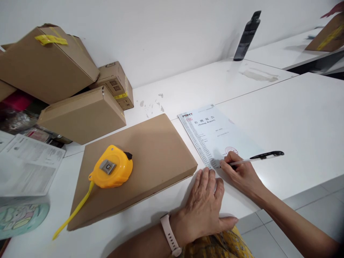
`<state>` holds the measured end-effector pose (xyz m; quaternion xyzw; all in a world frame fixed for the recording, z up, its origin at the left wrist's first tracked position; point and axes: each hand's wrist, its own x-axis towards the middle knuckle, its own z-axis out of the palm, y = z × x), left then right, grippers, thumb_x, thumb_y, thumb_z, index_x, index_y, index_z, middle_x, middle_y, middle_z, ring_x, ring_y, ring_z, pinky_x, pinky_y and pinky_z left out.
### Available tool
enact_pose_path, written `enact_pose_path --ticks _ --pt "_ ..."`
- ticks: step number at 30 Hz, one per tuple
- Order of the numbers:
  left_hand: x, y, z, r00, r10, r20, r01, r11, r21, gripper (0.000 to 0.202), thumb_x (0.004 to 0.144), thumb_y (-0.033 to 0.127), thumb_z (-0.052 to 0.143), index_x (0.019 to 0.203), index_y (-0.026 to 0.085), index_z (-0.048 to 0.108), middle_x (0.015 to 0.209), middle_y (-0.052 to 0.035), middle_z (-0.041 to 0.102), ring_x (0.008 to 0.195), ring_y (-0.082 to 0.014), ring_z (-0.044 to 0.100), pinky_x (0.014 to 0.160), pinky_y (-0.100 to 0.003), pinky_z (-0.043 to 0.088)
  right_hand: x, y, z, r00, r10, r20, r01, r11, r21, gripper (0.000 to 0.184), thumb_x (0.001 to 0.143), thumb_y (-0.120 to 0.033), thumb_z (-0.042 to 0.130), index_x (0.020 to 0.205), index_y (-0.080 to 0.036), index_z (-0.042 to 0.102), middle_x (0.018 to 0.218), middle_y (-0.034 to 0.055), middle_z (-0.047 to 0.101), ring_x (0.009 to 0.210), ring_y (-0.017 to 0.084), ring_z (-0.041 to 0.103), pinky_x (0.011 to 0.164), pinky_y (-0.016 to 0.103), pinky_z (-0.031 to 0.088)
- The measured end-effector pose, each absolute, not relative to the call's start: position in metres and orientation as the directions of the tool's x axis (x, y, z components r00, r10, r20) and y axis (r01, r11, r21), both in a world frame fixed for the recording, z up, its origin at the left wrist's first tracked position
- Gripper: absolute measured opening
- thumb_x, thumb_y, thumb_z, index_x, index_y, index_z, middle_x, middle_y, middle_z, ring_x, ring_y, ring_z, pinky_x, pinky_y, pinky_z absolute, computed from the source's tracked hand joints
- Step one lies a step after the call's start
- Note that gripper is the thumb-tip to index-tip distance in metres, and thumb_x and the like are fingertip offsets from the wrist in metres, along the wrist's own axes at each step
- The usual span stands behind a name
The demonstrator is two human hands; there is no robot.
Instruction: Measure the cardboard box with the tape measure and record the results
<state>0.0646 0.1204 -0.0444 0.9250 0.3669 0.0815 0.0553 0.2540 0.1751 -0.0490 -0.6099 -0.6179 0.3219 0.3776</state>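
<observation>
My right hand [240, 175] is closed around a black-and-clear pen [259, 157], its tip low over the bottom edge of a printed report [215, 130]. The report lies flat on the white table, with "Testing Report" and a red round stamp on its front. My left hand [202, 200] rests flat, palm down, fingers stretched out, with its fingertips at the paper's lower left corner. A pink watch band [169, 233] circles the left wrist. Left of the report lies a flat brown cardboard box [153, 154], and on it sits a yellow tape measure [113, 166] with a yellow strap.
Several cardboard boxes [80, 114] are stacked at the back left by the wall. Printed sheets [29, 165] and a pale green patterned object [24, 218] sit at the left edge. A dark bottle [246, 37] stands at the back; another person's hand [333, 10] is over a box [328, 34] far right.
</observation>
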Motion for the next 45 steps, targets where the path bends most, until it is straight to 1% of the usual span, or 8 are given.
enact_pose_path --ticks 24,31,34,37,39,40,42,45 --pt "0.064 0.119 -0.043 0.718 0.687 0.114 0.672 -0.726 0.144 0.092 0.093 0.076 0.043 0.148 0.002 0.041 0.158 -0.029 0.043 0.151 -0.0413 0.034 0.126 -0.049 0.028 0.255 0.175 -0.049 0.056 0.995 0.087 0.535 0.044 -0.843 0.027 0.091 -0.034 0.059 0.069 -0.026 0.045 0.065 -0.0024 0.049 0.06 0.016 0.044 0.055 0.031 0.036" --pt "0.064 0.121 -0.043 0.722 0.687 0.082 0.666 -0.722 0.186 0.092 0.094 0.075 0.043 0.15 0.002 0.04 0.16 -0.0297 0.039 0.153 -0.0417 0.03 0.128 -0.05 0.025 0.254 0.175 -0.048 0.064 0.994 0.087 0.529 0.04 -0.848 0.029 0.091 -0.035 0.06 0.068 -0.026 0.044 0.064 -0.0026 0.048 0.059 0.016 0.043 0.053 0.031 0.034" --pt "0.064 0.121 -0.042 0.72 0.691 0.064 0.664 -0.713 0.226 0.092 0.095 0.074 0.043 0.151 0.002 0.038 0.161 -0.0301 0.037 0.154 -0.0421 0.027 0.128 -0.051 0.025 0.258 0.176 -0.049 0.124 0.987 0.103 0.524 0.022 -0.851 0.031 0.092 -0.039 0.06 0.069 -0.026 0.045 0.063 -0.0028 0.048 0.056 0.015 0.042 0.052 0.031 0.034" --pt "0.064 0.12 -0.039 0.72 0.694 0.029 0.662 -0.698 0.275 0.093 0.095 0.074 0.043 0.153 0.001 0.036 0.162 -0.0315 0.033 0.155 -0.0431 0.023 0.128 -0.052 0.024 0.265 0.18 -0.054 0.215 0.966 0.142 0.545 0.001 -0.838 0.025 0.095 -0.046 0.058 0.082 -0.025 0.055 0.072 0.0003 0.06 0.061 0.018 0.051 0.054 0.031 0.04" --pt "0.063 0.118 -0.037 0.715 0.699 0.015 0.661 -0.682 0.311 0.093 0.095 0.074 0.043 0.154 0.001 0.036 0.163 -0.032 0.031 0.155 -0.043 0.021 0.128 -0.053 0.024 0.269 0.183 -0.058 0.221 0.954 0.202 0.619 0.023 -0.785 0.02 0.098 -0.043 0.054 0.103 -0.025 0.061 0.094 0.0053 0.071 0.074 0.022 0.062 0.062 0.033 0.047" --pt "0.063 0.118 -0.037 0.71 0.704 0.016 0.662 -0.674 0.328 0.093 0.095 0.073 0.043 0.154 0.002 0.036 0.163 -0.0318 0.031 0.155 -0.0428 0.021 0.128 -0.053 0.024 0.271 0.185 -0.062 0.189 0.952 0.24 0.672 0.053 -0.738 0.022 0.099 -0.039 0.05 0.113 -0.026 0.061 0.106 0.0073 0.072 0.085 0.024 0.066 0.069 0.035 0.05" --pt "0.061 0.116 -0.038 0.697 0.716 0.036 0.663 -0.663 0.349 0.093 0.095 0.074 0.044 0.155 0.004 0.036 0.164 -0.0308 0.031 0.156 -0.0418 0.021 0.127 -0.054 0.027 0.273 0.189 -0.07 0.092 0.944 0.317 0.784 0.128 -0.608 0.034 0.099 -0.026 0.042 0.128 -0.026 0.06 0.122 0.0098 0.071 0.105 0.029 0.067 0.082 0.041 0.052" --pt "0.061 0.116 -0.044 0.68 0.72 0.139 0.655 -0.682 0.327 0.09 0.092 0.073 0.05 0.152 0.006 0.042 0.162 -0.0279 0.038 0.154 -0.0394 0.03 0.124 -0.052 0.035 0.273 0.197 -0.086 -0.004 0.926 0.378 0.891 0.174 -0.419 0.048 0.096 -0.014 0.034 0.139 -0.022 0.056 0.134 0.0134 0.069 0.125 0.033 0.062 0.094 0.048 0.049"
